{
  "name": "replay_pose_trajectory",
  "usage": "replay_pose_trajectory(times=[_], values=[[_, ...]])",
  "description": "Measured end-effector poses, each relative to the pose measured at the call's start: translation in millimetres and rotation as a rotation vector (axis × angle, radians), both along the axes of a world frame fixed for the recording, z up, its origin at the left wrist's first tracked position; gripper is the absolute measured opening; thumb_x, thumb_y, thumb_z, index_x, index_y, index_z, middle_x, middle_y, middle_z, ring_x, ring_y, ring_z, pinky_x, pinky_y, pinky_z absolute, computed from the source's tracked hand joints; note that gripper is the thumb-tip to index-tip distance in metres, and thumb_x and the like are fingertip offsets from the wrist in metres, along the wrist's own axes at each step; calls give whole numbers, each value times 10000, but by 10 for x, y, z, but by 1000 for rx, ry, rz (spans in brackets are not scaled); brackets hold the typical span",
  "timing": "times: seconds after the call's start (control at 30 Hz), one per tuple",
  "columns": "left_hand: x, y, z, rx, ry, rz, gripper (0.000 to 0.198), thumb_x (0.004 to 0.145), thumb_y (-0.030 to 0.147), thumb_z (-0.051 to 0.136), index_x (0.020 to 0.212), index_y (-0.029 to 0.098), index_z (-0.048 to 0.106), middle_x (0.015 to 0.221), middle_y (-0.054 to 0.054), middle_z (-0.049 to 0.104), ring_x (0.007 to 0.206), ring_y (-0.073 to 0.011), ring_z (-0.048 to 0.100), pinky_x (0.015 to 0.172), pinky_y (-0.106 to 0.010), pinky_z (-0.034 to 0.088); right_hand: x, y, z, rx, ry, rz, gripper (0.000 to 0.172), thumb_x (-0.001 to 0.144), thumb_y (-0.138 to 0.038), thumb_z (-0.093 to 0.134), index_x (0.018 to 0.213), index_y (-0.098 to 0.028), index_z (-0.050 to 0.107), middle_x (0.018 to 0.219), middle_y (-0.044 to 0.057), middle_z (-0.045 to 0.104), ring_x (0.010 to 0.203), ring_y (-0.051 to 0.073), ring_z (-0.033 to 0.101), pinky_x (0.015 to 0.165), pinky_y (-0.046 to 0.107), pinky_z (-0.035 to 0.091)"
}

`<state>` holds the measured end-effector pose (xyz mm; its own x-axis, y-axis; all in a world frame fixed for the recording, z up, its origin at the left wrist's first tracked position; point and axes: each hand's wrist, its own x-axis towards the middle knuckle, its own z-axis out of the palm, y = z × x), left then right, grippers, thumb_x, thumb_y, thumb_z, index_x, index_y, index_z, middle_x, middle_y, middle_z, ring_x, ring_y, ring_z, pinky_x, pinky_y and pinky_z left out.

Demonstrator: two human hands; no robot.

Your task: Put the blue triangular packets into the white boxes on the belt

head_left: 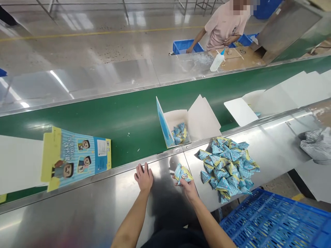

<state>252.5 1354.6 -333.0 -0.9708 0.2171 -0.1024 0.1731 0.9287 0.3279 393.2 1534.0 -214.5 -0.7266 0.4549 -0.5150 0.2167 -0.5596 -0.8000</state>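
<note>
Flat printed carton [77, 158] partly under white sheet [20, 163]; blue crate [279, 220] cut off.

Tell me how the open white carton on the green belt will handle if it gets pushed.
The open carton looks like thin card, so probably light and easily slid. Only a few packets weigh it down, so a high push might tip it. Its raised flaps would likely bend.

I see green belt [124, 120], shiny steel worktop [77, 206]. Sachets [229, 167] blue/yellow w/ cartoon print. Open box [191, 120] white inside, blue outside. Flat carton [74, 158] at left: blue stripes, yellow edges. Blue crate [274, 220] near right.
</note>
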Motion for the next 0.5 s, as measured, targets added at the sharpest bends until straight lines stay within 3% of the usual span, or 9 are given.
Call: replay_pose_trajectory(times=[0.13,0.27,0.4,0.5], values=[[45,99,-199,-21,28,51,526,1017,350,394,1468,167,592,1616,-210,376,1526,-352,304,1205,-607,256,-212,403,412,226,158,6,825,758,-583,791,1405,-150,519,1210,170,605,1025,278,678,767,373,617],[101,176,-240,1,17,82,519,1002,358,423,1454,185,609,1615,-197,385,1527,-340,313,1217,-599,242,-666,868,755,372,104,-106,997,641,-558,891,1453,-166,466,1234,151,600,1109,272,651,911,399,612],[113,250,-209,16,10,94,512,992,353,434,1440,194,623,1610,-189,396,1523,-337,326,1222,-593,240,-1290,1174,990,146,62,-185,1225,544,-658,914,1548,-246,344,1337,133,537,1087,271,652,844,398,626],[121,309,-186,28,9,95,520,987,355,429,1439,186,622,1612,-192,391,1522,-339,327,1221,-591,241,-1462,1205,1073,29,102,-154,1313,554,-637,921,1616,-370,197,1494,114,413,1075,223,657,867,386,629]])
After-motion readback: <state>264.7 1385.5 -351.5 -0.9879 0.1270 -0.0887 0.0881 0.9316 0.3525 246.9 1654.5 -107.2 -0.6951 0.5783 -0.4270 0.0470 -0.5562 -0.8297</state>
